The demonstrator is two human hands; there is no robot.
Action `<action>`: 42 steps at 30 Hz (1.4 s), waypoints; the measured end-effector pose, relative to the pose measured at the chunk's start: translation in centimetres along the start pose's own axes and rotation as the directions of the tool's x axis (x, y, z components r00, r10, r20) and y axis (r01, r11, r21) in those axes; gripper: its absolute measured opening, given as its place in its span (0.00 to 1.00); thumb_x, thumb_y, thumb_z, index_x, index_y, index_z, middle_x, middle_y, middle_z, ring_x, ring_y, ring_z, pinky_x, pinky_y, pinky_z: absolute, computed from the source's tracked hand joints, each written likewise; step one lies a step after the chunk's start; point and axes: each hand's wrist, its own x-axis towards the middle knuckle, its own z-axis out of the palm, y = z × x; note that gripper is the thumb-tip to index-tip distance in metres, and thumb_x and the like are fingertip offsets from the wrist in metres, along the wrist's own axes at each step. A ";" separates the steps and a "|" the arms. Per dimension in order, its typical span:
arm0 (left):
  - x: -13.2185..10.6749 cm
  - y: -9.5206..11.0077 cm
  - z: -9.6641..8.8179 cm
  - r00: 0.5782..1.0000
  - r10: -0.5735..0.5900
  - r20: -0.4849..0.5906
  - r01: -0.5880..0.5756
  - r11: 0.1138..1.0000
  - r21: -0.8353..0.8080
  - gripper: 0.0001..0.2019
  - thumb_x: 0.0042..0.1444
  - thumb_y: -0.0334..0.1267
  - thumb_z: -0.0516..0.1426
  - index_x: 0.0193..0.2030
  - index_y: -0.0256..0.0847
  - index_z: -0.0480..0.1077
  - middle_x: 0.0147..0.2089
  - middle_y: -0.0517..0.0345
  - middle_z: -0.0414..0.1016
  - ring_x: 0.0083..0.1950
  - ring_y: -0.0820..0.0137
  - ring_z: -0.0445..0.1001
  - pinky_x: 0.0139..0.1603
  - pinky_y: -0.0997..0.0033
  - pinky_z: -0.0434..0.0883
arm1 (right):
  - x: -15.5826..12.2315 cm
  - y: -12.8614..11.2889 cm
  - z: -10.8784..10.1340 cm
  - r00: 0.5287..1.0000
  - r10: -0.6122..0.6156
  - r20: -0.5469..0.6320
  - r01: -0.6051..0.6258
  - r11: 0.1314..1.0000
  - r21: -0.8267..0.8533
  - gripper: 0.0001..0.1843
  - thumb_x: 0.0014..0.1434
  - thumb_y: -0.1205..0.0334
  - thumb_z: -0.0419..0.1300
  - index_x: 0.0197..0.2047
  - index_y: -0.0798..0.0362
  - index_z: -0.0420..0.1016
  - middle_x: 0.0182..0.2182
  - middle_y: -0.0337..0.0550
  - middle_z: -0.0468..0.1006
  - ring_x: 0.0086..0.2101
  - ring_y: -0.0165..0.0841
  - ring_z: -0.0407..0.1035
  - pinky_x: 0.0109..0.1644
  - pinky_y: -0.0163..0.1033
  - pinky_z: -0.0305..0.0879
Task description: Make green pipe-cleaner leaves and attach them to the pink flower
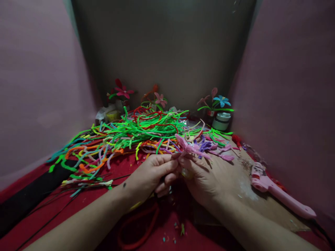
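A pink pipe-cleaner flower (192, 148) with long fuzzy petals is pinched at its base between my two hands, over the middle of the work area. My left hand (159, 172) grips from the left, its fingers curled and thumb pressed in. From the right, my right hand (201, 177) closes thumb and finger on the same base, which the fingertips partly hide. Just beyond the flower lie purple pipe-cleaner pieces (205, 145) and more pink petals (223, 151). A dim red loop (138, 226) lies on the cloth below my left hand.
A tangled heap of pipe cleaners (154, 123), mostly green, spreads across the back. Finished flowers (125, 91) and a white jar (221, 121) stand against the wall. A pink corded tool (285, 198) rests on cardboard (272, 212) at right. Red cloth (86, 216) covers the surface.
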 end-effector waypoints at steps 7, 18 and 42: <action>0.0 -1.9 -0.7 0.820 0.571 -0.032 -0.250 0.409 0.878 0.08 0.55 0.35 0.49 0.38 0.38 0.68 0.31 0.54 0.69 0.32 0.71 0.67 0.33 0.75 0.63 | -0.2 0.3 -0.2 0.996 -0.017 -0.087 0.012 0.998 -0.055 0.08 0.50 0.63 0.62 0.36 0.51 0.77 0.27 0.39 0.75 0.23 0.26 0.62 0.26 0.33 0.61; -0.5 0.9 0.3 0.997 -0.007 -0.080 0.002 0.998 -0.061 0.11 0.55 0.42 0.53 0.29 0.36 0.65 0.14 0.70 0.54 0.12 0.85 0.45 0.13 0.83 0.50 | -0.1 0.0 0.1 0.999 0.020 -0.025 -0.023 0.992 -0.126 0.08 0.51 0.59 0.60 0.34 0.52 0.76 0.23 0.36 0.71 0.22 0.25 0.60 0.29 0.34 0.59; -0.2 -0.6 -0.4 0.869 0.489 -0.079 -0.220 0.524 0.822 0.11 0.58 0.36 0.46 0.29 0.38 0.66 0.23 0.62 0.64 0.24 0.76 0.60 0.28 0.78 0.58 | -0.2 -0.2 0.6 0.998 -0.062 0.022 0.065 0.979 -0.191 0.09 0.52 0.60 0.59 0.36 0.50 0.77 0.30 0.40 0.75 0.31 0.31 0.66 0.37 0.37 0.63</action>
